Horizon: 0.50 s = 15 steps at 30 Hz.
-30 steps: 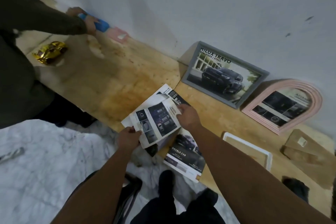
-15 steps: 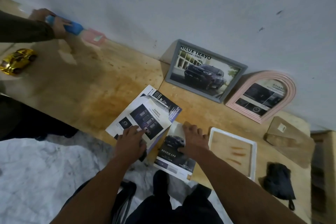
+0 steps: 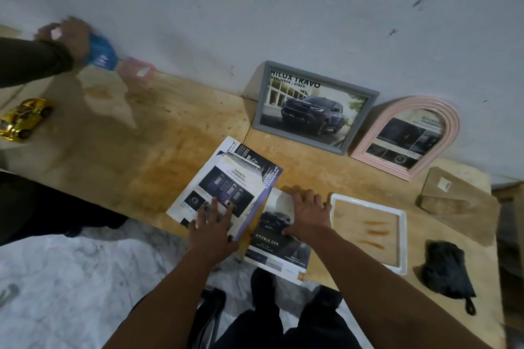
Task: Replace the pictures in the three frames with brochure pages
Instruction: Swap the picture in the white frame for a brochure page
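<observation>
Having set the brochure stack (image 3: 226,193) down left of the white frame (image 3: 368,231), the left hand (image 3: 211,228) is pressing it flat, while the right hand (image 3: 307,214), fingers spread, is pinning the Double Cab page (image 3: 279,246) just beside that empty frame (likely its next filling).

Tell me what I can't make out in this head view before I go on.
- DOUBLE CAB page: top part hidden under the right hand; small print too small to read.
- SAFETY page: lower corner covered by the left hand; sheets beneath mostly hidden.
- Blue object held by another person's hand: motion-blurred.
- Arched pink frame: heading cut off by its rim.
</observation>
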{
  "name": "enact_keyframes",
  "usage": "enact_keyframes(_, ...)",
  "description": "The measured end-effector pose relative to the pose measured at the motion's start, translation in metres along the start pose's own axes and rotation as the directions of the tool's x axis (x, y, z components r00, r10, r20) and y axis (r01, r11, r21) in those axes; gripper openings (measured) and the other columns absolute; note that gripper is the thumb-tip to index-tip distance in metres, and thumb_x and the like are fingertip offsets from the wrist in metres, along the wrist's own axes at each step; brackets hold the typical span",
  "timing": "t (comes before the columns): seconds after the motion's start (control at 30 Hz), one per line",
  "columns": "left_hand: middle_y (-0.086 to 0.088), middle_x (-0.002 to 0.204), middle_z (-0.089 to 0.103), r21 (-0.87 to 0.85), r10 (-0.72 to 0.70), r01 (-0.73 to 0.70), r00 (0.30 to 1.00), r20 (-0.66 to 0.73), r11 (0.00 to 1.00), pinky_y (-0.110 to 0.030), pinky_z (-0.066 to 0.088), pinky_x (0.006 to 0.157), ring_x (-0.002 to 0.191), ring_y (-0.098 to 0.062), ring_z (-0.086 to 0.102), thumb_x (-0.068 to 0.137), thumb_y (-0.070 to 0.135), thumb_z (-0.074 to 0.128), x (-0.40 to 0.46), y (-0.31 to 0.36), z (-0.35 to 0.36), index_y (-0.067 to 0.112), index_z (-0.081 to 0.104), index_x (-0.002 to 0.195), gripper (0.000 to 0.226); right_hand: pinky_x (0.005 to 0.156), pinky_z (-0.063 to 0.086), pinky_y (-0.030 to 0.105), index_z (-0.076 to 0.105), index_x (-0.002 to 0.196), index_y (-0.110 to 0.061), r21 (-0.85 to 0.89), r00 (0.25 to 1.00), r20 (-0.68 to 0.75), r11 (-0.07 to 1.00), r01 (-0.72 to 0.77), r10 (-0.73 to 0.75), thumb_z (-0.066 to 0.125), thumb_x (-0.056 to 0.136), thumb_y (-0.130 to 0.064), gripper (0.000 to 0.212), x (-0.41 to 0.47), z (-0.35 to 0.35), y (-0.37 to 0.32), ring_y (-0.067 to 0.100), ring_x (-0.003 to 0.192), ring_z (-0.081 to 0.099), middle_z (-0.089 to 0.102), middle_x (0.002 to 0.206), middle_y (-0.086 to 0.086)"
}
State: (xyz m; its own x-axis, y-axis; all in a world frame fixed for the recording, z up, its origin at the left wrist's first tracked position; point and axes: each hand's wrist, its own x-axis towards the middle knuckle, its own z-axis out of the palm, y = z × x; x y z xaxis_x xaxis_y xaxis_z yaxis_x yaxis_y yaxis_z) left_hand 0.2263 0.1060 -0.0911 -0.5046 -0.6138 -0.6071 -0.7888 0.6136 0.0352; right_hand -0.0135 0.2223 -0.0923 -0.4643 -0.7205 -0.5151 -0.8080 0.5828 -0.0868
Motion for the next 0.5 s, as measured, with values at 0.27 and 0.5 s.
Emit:
enact_keyframes(0.27, -0.008, 0.174, -0.003, -0.06, 0.018, -0.022, 0.998, -0.068, 0.998, -0.056, 0.015, 0.125, 0.159, -0.037, 0.0, 0.093, 0.068, 0.049, -0.002, 0.005, -0.012, 0.033, 0.009, 0.165, 0.089, 0.085, 0.052, 0.037, 0.049, 0.142, -0.022, 0.398, 0.999, 0.009, 0.916, -0.051, 0.051, 0.055, 0.092, -0.009, 0.052, -0.003, -0.024, 0.025, 0.037, 0.11, 0.065, 0.063, 0.125, 0.014)
enact_keyframes(0.5, -0.007, 0.117, 0.068, -0.497, 0.042, -0.187, 0.957, -0.288, 0.848, -0.037, 0.052, 0.084, 0.109, -0.029, 0.066, 0.089, 0.067, 0.036, -0.012, 0.07, -0.046, 0.02, 0.067, 0.121, 0.065, 0.072, 0.05, 0.034, 0.071, 0.094, -0.028, 0.809, 0.96, 0.09, 0.543, -0.225, 0.263, 0.058, 0.09, -0.005, 0.027, -0.021, -0.039, 0.096, 0.025, 0.083, 0.062, 0.068, 0.094, 0.012)
